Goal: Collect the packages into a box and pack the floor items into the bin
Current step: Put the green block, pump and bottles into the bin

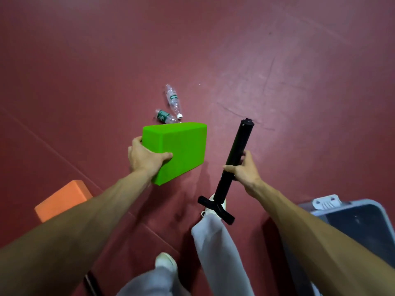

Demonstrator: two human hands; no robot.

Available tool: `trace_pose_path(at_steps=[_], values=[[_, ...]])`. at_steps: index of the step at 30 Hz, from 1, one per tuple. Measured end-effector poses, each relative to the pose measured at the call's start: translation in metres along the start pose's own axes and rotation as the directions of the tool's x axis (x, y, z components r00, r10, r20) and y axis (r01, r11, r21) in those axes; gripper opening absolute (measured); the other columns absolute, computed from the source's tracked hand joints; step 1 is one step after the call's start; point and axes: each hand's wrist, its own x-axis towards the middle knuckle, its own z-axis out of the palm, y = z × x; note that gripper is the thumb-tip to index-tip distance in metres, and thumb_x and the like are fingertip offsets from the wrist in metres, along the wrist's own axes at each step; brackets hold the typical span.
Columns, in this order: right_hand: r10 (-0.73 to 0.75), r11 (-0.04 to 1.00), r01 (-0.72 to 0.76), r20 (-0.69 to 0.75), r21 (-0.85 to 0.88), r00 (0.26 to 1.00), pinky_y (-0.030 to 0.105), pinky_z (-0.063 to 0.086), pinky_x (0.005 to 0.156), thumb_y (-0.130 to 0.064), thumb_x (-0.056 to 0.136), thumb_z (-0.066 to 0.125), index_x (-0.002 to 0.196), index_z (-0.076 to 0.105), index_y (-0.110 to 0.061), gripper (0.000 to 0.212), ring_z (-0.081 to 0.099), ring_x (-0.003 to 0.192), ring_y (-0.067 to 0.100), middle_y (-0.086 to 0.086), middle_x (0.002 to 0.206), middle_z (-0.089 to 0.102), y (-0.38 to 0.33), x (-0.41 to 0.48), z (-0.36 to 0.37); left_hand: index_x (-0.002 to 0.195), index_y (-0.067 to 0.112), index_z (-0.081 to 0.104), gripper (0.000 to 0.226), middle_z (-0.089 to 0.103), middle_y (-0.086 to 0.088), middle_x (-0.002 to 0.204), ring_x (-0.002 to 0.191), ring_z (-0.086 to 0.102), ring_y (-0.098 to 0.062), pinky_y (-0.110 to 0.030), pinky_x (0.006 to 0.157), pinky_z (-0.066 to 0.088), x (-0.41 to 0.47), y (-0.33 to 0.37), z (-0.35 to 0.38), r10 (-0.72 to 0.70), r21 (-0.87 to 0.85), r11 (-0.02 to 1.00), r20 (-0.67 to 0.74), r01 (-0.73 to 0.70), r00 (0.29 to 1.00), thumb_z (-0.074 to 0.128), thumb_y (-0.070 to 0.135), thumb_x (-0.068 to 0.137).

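My left hand (145, 158) grips one end of a bright green foam block (180, 149), held above the red floor. My right hand (244, 169) holds a black hand pump (236, 150) round its barrel, the T-handle (215, 210) pointing down toward me. Two clear plastic bottles lie on the floor just beyond the block: one with a white cap (174, 101) and a shorter one with a green label (163, 116). A grey bin (363, 218) with a dark inside stands at the lower right, beside my right forearm.
An orange foam block (64, 199) lies on the floor at the lower left, next to my left forearm. My legs in pale trousers and white shoes (165, 262) are at the bottom middle. A thin dark object (92, 284) lies on the floor at the bottom edge.
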Motion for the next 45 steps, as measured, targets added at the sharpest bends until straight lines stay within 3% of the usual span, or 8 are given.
trace_pose_path(at_steps=[8, 13, 17, 22, 26, 32, 40, 45], values=[[-0.171, 0.977, 0.202, -0.308, 0.072, 0.936, 0.039, 0.052, 0.077, -0.003, 0.087, 0.062, 0.124, 0.046, -0.020, 0.044, 0.057, 0.079, 0.022, 0.000, 0.084, 0.058, 0.087, -0.080, -0.087, 0.107, 0.017, 0.049, 0.074, 0.065, -0.006, 0.108, 0.099, 0.063, -0.022, -0.037, 0.088, 0.051, -0.125, -0.029, 0.057, -0.042, -0.267, 0.961, 0.144, 0.079, 0.989, 0.091, 0.033, 0.048], [-0.086, 0.984, 0.122, -0.252, 0.129, 0.964, 0.031, 0.049, 0.062, -0.003, 0.091, 0.055, 0.126, 0.047, -0.019, 0.039, 0.051, 0.061, 0.016, 0.001, 0.075, 0.053, 0.138, -0.154, -0.151, 0.107, 0.014, 0.052, 0.073, 0.067, -0.004, 0.105, 0.096, 0.066, -0.021, -0.043, 0.087, 0.054, -0.210, -0.062, 0.079, -0.021, -0.289, 0.951, 0.281, 0.106, 0.959, 0.091, 0.035, 0.049], [-0.087, 0.996, 0.085, -0.203, -0.018, 0.975, 0.038, 0.048, 0.069, -0.007, 0.092, 0.054, 0.110, 0.050, -0.028, 0.028, 0.051, 0.067, 0.020, 0.001, 0.079, 0.053, 0.173, -0.204, -0.210, 0.107, 0.017, 0.052, 0.070, 0.067, -0.002, 0.105, 0.092, 0.064, -0.018, -0.038, 0.086, 0.053, -0.270, -0.073, 0.109, -0.033, -0.234, 0.965, 0.345, 0.121, 0.938, 0.090, 0.039, 0.051], [0.139, 0.988, -0.152, -0.305, -0.019, 0.942, 0.030, 0.046, 0.056, -0.009, 0.089, 0.054, 0.117, 0.042, -0.028, 0.036, 0.056, 0.069, 0.022, 0.008, 0.084, 0.055, 0.239, -0.233, -0.305, 0.113, 0.015, 0.054, 0.073, 0.067, -0.001, 0.105, 0.093, 0.065, -0.019, -0.036, 0.086, 0.053, -0.338, -0.077, 0.166, 0.008, -0.185, 0.980, 0.413, 0.076, 0.911, 0.088, 0.040, 0.053], [0.270, 0.959, -0.283, -0.343, 0.013, 0.900, 0.040, 0.052, 0.065, -0.006, 0.083, 0.056, 0.117, 0.034, -0.015, 0.041, 0.059, 0.070, 0.025, 0.014, 0.087, 0.058, 0.311, -0.239, -0.372, 0.113, 0.016, 0.055, 0.073, 0.067, 0.000, 0.105, 0.092, 0.065, -0.017, -0.033, 0.084, 0.053, -0.389, -0.074, 0.221, 0.026, -0.137, 0.990, 0.426, 0.037, 0.905, 0.088, 0.041, 0.053], [0.235, 0.960, -0.267, -0.278, -0.085, 0.931, 0.042, 0.050, 0.072, -0.006, 0.081, 0.059, 0.121, 0.033, -0.016, 0.048, 0.058, 0.077, 0.023, 0.007, 0.092, 0.058, 0.395, -0.221, -0.448, 0.114, 0.012, 0.057, 0.075, 0.068, -0.004, 0.108, 0.095, 0.066, -0.020, -0.038, 0.085, 0.054, -0.467, -0.056, 0.307, 0.013, -0.105, 0.994, 0.320, 0.022, 0.947, 0.089, 0.040, 0.052], [0.184, 0.940, -0.215, -0.137, -0.264, 0.973, 0.021, 0.040, 0.052, -0.007, 0.085, 0.062, 0.137, 0.042, -0.018, 0.057, 0.058, 0.066, 0.013, 0.006, 0.102, 0.063, 0.486, -0.163, -0.478, 0.116, 0.013, 0.054, 0.082, 0.066, -0.003, 0.113, 0.103, 0.063, -0.021, -0.038, 0.089, 0.051, -0.494, -0.044, 0.412, 0.074, -0.069, 0.996, 0.163, -0.063, 0.984, 0.088, 0.047, 0.049], [0.239, 0.914, -0.229, -0.012, -0.334, 0.971, 0.022, 0.043, 0.080, -0.008, 0.084, 0.066, 0.140, 0.041, -0.015, 0.061, 0.061, 0.098, 0.024, 0.011, 0.122, 0.062, 0.534, -0.121, -0.443, 0.113, 0.020, 0.055, 0.072, 0.066, 0.003, 0.107, 0.097, 0.062, -0.015, -0.029, 0.083, 0.051, -0.476, -0.059, 0.459, 0.218, -0.097, 0.975, 0.195, -0.202, 0.956, 0.087, 0.043, 0.054]])
